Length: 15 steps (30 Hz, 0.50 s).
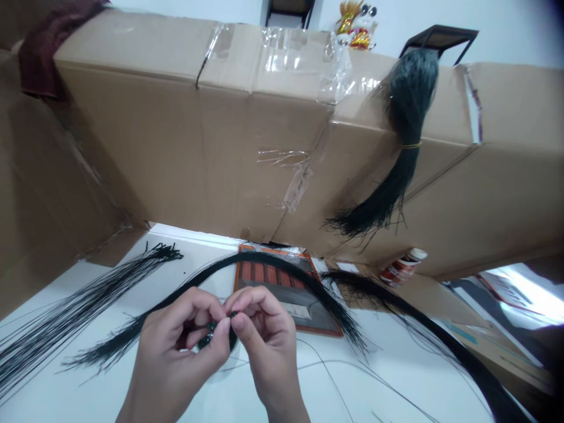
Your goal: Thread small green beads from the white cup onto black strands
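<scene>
My left hand [183, 346] and my right hand [268, 346] meet low in the middle of the head view, over the white tabletop [211, 399]. Between them is a small dark, shiny piece [210, 333], partly hidden by the fingers. The left thumb and fingers are closed on it. My right thumb and forefinger pinch its upper right end. Thin dark strands [326, 367] trail over the table to the right of my hands. Just beyond, a curved bundle of black strands [264, 257] lies across an orange-edged picture board [304, 311].
Straight black strands [101, 288] lie at the left, another long bundle [423, 320] at the right. A cardboard wall [176, 153] stands behind, a tied bundle [408, 123] hanging over it. Beside its foot is a red bottle with a white cap [402, 267].
</scene>
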Motion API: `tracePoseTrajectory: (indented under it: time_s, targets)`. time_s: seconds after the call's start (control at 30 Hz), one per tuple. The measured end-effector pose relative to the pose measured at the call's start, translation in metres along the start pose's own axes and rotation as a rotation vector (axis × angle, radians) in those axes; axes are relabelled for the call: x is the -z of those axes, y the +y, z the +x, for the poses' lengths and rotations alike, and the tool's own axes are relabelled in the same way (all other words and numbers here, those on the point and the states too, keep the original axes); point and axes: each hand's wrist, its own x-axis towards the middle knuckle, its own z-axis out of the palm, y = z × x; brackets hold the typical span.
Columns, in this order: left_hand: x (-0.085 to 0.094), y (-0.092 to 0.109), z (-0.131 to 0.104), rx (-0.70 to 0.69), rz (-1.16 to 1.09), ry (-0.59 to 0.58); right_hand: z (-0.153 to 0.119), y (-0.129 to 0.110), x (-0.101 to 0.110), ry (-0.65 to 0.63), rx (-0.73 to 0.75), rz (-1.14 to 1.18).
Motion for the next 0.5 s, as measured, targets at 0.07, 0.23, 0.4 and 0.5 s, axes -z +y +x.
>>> tracePoseTrajectory:
  time_s: [0.07, 0.23, 0.4, 0.5]
  targets:
    - [-0.001, 0.000, 0.000, 0.017, -0.030, -0.015, 0.000, -0.001, 0.000, 0.004, 0.010, -0.009]
    - [0.000, 0.002, 0.001, 0.064, -0.071, -0.033, 0.002, 0.004, -0.001, -0.020, 0.010, 0.037]
    - [-0.002, 0.006, 0.000, 0.151, -0.140, -0.069, 0.003, 0.009, 0.000, -0.014, 0.023, 0.075]
    - [-0.006, 0.010, -0.002, 0.222, -0.210, -0.077, 0.003, 0.011, 0.001, 0.007, 0.069, 0.068]
